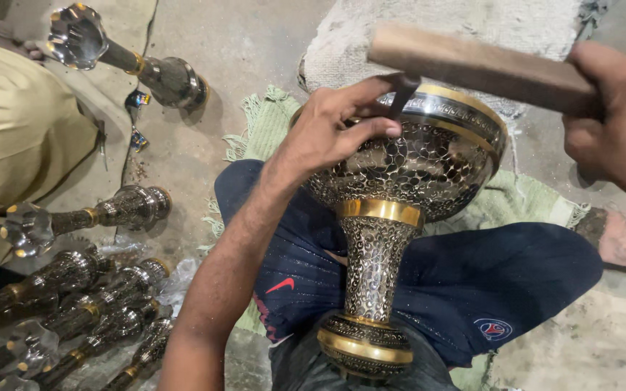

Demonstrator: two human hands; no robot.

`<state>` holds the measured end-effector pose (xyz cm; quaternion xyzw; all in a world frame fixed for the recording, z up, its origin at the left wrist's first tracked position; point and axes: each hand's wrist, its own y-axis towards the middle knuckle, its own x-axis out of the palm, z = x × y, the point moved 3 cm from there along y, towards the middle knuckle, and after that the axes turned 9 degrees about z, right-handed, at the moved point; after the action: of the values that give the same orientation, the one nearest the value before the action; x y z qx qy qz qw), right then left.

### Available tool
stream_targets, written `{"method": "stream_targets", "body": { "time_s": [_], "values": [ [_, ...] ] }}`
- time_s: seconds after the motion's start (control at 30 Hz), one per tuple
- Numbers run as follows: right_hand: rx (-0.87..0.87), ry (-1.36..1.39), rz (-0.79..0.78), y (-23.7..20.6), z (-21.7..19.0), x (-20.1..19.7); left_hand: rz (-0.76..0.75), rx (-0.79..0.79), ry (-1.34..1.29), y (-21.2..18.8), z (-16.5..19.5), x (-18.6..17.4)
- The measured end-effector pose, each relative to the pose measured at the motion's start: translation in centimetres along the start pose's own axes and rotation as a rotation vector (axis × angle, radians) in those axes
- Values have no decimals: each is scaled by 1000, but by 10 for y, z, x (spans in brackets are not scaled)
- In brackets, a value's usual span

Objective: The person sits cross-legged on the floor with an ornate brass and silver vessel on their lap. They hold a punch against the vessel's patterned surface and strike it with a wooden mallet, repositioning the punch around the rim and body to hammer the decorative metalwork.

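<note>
Pinching a small chisel [400, 90] against the engraved brass vase [393, 203] with our left hand [327, 130], our right hand [614, 123] grips a wooden mallet [472, 65] above it, most of the vase's surface already patterned, rim band seemingly left.

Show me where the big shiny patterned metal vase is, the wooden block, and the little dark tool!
Big engraved silver-and-gold metal vase [429, 163]: head view, on its bulging patterned bowl.
Wooden block [472, 66]: head view, mid-length, held in the right hand.
Small dark metal tool [400, 94]: head view, on its shaft above the left fingers.

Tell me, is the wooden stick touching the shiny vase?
Apart. The head view shows the wooden stick raised in the right hand, clear of the vase.
</note>
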<state>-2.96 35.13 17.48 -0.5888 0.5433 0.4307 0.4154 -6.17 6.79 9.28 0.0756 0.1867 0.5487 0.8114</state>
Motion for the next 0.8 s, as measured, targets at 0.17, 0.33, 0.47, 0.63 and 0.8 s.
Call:
{"method": "stream_targets", "body": {
  "time_s": [0.17, 0.33, 0.47, 0.63, 0.8],
  "values": [
    [103, -101, -146, 8, -7, -5, 108, -159, -63, -11, -5, 12],
    [23, -308, -268, 22, 0, 5, 164, -89, 71, -12, -3, 18],
    [-125, -529, -174, 24, 3, 9, 178, -152, 33, -14, 0, 21],
    [-261, -324, -22, 23, -6, -1, 186, -140, 51, -10, 8, 24],
    [-15, -162, -98, 21, -6, -22, 173, -190, 112, -8, 5, 24]
  ]
}}
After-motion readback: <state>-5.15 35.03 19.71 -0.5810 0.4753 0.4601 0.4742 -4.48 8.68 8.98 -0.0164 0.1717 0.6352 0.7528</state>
